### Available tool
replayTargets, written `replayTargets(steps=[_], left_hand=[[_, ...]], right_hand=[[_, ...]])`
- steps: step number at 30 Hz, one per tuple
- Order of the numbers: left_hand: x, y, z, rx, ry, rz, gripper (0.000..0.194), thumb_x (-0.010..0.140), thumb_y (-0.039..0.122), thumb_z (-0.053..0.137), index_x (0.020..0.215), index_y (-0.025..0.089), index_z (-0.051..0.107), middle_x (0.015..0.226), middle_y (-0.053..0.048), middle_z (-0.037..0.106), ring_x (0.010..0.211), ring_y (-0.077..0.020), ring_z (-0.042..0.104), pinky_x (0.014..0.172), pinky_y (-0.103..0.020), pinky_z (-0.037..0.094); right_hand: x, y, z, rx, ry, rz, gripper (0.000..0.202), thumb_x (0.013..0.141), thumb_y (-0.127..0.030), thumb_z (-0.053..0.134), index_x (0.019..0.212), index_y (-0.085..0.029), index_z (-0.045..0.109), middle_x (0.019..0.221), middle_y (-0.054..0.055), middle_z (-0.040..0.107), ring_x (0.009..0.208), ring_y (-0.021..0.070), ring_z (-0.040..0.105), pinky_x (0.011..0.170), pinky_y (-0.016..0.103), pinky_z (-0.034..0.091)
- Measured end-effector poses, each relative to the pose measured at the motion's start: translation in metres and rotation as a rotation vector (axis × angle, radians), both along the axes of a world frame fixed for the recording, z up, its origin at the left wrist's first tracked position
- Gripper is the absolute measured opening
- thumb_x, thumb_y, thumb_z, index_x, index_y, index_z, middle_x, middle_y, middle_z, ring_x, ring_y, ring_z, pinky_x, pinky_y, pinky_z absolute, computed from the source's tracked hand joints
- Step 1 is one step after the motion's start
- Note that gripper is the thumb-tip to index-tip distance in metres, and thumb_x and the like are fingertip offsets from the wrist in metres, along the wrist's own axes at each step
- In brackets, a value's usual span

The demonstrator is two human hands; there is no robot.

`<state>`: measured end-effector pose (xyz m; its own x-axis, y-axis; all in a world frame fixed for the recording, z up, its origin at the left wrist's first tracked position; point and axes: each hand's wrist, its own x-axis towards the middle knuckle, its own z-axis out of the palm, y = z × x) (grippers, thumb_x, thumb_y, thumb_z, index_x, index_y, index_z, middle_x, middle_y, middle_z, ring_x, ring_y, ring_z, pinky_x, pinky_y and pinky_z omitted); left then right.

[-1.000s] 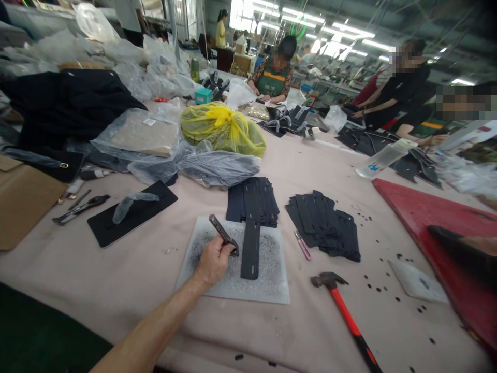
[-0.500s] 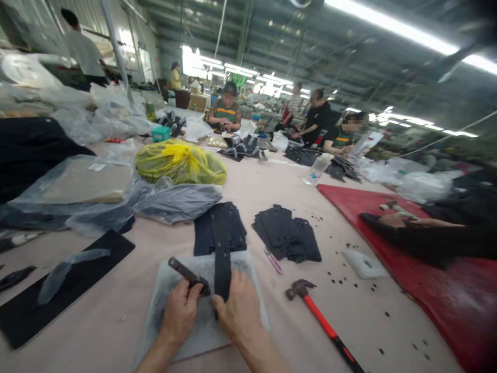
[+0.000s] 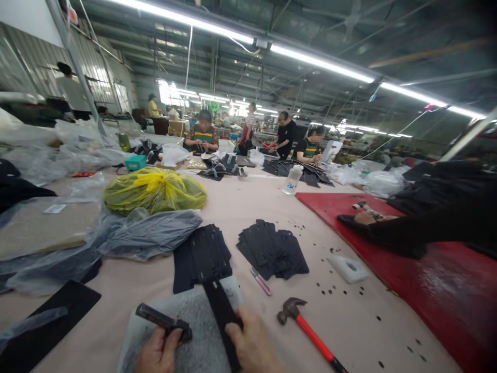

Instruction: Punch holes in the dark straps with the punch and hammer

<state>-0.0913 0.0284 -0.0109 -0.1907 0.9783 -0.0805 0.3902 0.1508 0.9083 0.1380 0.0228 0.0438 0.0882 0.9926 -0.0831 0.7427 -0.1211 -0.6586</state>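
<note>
My left hand [image 3: 160,351] is closed around a dark metal punch [image 3: 161,318], which it holds slanted over the left part of a pale, dark-speckled board [image 3: 186,313]. Pinched between thumb and fingers of my right hand [image 3: 254,339] is a black fabric strip [image 3: 218,305]. The strip lies across the board's right side and its far end touches the stack of dark pieces [image 3: 204,254]. To the right of my right hand lies a claw hammer [image 3: 310,331] with a red and black handle. Small pink-handled thread snips [image 3: 261,282] rest beyond the board.
Another fanned stack of dark pieces [image 3: 274,248] lies ahead. Small black discs surround a white block [image 3: 349,268]. A co-worker's dark sleeve [image 3: 396,223] reaches over a red board [image 3: 427,280] at right. A yellow bag [image 3: 155,191] and plastic-wrapped bundles stand at left.
The camera view has tilted up and shifted, so things sit lower and further left. My right hand has gone from pressing the strip flat to pinching its edge, and the strip now slants.
</note>
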Motion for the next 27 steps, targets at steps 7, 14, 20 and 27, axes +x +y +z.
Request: replayTargets(steps=[7, 14, 20, 27], left_hand=[[0.009, -0.004, 0.004, 0.092, 0.016, 0.011, 0.031, 0.082, 0.046, 0.051, 0.084, 0.020, 0.067, 0.078, -0.005, 0.074, 0.072, -0.0261, 0.071, 0.066, -0.033, 0.058], [0.015, -0.008, 0.008, 0.101, 0.019, 0.022, 0.025, 0.087, 0.039, 0.050, 0.084, 0.019, 0.065, 0.077, -0.006, 0.071, 0.072, -0.0248, 0.069, 0.067, -0.032, 0.056], [0.023, -0.009, 0.004, 0.091, 0.018, 0.005, 0.027, 0.090, 0.039, 0.046, 0.084, 0.019, 0.063, 0.077, -0.007, 0.069, 0.071, -0.0240, 0.066, 0.066, -0.033, 0.053], [-0.040, -0.010, 0.021, -0.024, -0.064, 0.048, 0.018, 0.090, 0.043, 0.058, 0.101, 0.030, 0.065, 0.104, -0.008, 0.067, 0.092, -0.0244, 0.063, 0.073, -0.038, 0.055]], right_hand=[[0.118, 0.090, 0.048, 0.098, -0.235, -0.213, 0.042, 0.088, -0.036, 0.050, 0.116, -0.006, 0.057, 0.115, 0.022, 0.060, 0.108, 0.0319, 0.057, 0.086, 0.038, 0.042], [0.044, 0.110, 0.023, 0.147, -0.286, -0.004, 0.028, 0.091, -0.032, 0.049, 0.109, -0.015, 0.062, 0.101, 0.009, 0.065, 0.096, 0.0204, 0.061, 0.082, 0.027, 0.042], [-0.083, 0.127, 0.012, 0.170, -0.362, 0.202, 0.026, 0.082, -0.037, 0.066, 0.097, -0.016, 0.061, 0.099, 0.011, 0.062, 0.098, 0.0251, 0.059, 0.083, 0.033, 0.041], [-0.139, 0.134, 0.008, 0.181, -0.383, 0.311, 0.040, 0.065, -0.035, 0.080, 0.095, -0.014, 0.063, 0.103, 0.018, 0.058, 0.097, 0.0338, 0.061, 0.076, 0.041, 0.047]])
